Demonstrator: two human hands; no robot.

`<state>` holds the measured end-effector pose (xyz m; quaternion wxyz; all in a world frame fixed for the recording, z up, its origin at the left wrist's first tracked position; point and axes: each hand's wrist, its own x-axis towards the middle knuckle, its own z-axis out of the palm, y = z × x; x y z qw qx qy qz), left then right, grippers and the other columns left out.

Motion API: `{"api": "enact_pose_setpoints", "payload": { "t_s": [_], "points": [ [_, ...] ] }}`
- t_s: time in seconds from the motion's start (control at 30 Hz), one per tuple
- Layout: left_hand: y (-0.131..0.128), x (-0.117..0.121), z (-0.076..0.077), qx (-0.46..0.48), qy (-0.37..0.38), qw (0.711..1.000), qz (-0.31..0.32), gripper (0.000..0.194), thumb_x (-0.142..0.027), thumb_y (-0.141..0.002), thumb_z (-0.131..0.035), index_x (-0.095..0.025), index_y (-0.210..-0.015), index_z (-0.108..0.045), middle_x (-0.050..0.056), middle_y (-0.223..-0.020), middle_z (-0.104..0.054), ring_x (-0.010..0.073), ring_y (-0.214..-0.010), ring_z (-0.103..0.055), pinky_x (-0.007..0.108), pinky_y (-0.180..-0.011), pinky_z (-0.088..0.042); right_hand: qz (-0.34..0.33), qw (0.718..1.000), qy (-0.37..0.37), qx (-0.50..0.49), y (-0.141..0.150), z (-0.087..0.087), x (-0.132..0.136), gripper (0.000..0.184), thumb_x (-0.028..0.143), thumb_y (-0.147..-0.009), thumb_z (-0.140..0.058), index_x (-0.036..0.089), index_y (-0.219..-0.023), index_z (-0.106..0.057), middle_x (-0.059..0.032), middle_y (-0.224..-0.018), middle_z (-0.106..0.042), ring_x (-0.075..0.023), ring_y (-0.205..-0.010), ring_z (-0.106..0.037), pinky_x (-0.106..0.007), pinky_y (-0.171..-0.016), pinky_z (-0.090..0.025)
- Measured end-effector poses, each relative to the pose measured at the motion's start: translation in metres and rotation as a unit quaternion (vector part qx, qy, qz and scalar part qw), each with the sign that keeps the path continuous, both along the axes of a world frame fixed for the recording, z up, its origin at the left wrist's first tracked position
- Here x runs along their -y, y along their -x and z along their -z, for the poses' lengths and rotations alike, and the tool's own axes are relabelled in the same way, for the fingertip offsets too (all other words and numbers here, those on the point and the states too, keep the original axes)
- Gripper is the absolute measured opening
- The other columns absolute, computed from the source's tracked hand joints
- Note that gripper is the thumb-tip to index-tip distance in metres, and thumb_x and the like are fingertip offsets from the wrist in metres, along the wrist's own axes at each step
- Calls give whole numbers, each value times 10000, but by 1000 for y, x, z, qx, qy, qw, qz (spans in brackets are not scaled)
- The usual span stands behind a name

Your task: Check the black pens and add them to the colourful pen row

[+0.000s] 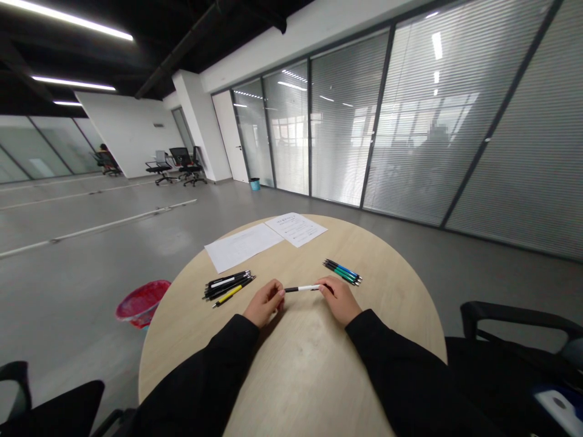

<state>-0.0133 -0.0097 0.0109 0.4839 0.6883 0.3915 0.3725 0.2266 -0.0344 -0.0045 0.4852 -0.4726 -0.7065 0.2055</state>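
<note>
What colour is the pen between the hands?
The pen is black and white; head view.

A white-banded black pen [303,288] is centred on a pale, wood-grained round table [387,303]. Black pens marked with white and yellow [229,286] are seen at 10 o'clock, and black pens striped blue and green [342,272] at 2 o'clock.

Paper sheets [266,233] top the round wooden table [177,340]; a red bin [142,302] sits beside it on the floor.
</note>
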Motion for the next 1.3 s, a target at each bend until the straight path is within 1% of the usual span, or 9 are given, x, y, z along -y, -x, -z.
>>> {"api": "enact_pose_setpoints", "payload": {
  "t_s": [0.17, 0.27, 0.47, 0.6, 0.73, 0.93, 1.03, 1.17, 1.3],
  "points": [
    [3, -1, -4, -85, -62, 994, -1, 426, -504, -905, -460, -175, -637, -495, -26, -533, -508, 103, -498, -437, 236, -529, -346, -1, 1000, 0, 0, -1, 2, -1, 195, 187, -905, -511, 196, -923, -705, -55, -877, -674, -188, -835, -593, -304, -779, -442],
    [2, 1, -6, -120, -66, 991, -11, 500, -521, -915, -419, -170, -564, -479, -19, -497, -484, 106, -495, -431, 246, -540, -344, -4, 1000, -3, 0, -1, 2, -1, 191, 176, -903, -519, 196, -922, -707, -51, -870, -674, -188, -834, -595, -305, -776, -440],
    [1, 2, -3, -13, 2, 1000, 5, 361, -524, -818, -584, -181, -763, -489, -54, -562, -499, 95, -488, -435, 215, -486, -328, -1, 1000, -4, 0, -1, 2, -1, 193, 169, -904, -519, 202, -921, -708, -44, -864, -673, -186, -824, -594, -306, -772, -439],
    [2, 2, -6, -49, -27, 998, 16, 409, -527, -856, -528, -169, -662, -497, -35, -525, -501, 96, -490, -432, 227, -514, -338, -2, 1000, -5, 1, -1, 4, -2, 190, 171, -901, -519, 203, -909, -706, -44, -863, -674, -187, -823, -595, -305, -770, -440],
    [0, 3, -9, -92, -29, 995, -8, 505, -542, -901, -424, -167, -568, -480, -16, -483, -490, 101, -474, -427, 240, -516, -337, -2, 1000, 2, 1, -1, 4, -2, 192, 177, -902, -515, 202, -910, -705, -47, -864, -674, -188, -823, -596, -305, -767, -442],
    [-1, 3, -4, -19, 7, 1000, -14, 373, -542, -816, -571, -181, -759, -497, -50, -563, -503, 97, -489, -441, 212, -477, -331, 2, 1000, 7, -3, 0, 3, -1, 191, 181, -897, -511, 202, -899, -701, -50, -865, -675, -193, -828, -597, -308, -766, -443],
    [0, 2, -3, -47, -15, 999, -9, 403, -539, -850, -524, -170, -690, -502, -39, -536, -493, 95, -492, -433, 218, -497, -337, 2, 1000, 5, 0, 0, 3, 0, 188, 182, -897, -507, 197, -877, -693, -51, -862, -674, -193, -825, -595, -311, -769, -442],
    [0, 0, -1, -79, -15, 996, -35, 485, -559, -893, -425, -167, -617, -497, -25, -486, -479, 100, -464, -428, 232, -488, -331, -3, 1000, 6, 1, -1, 5, -1, 186, 182, -896, -508, 198, -874, -692, -50, -863, -675, -191, -825, -598, -309, -769, -443],
    [-1, -1, 2, -25, 2, 999, -34, 388, -551, -841, -526, -176, -742, -504, -48, -547, -488, 94, -468, -432, 215, -465, -324, -1, 1000, 5, -2, -1, 7, -3, 185, 180, -896, -506, 195, -866, -688, -50, -859, -674, -190, -824, -597, -308, -765, -444]
  ]
}}
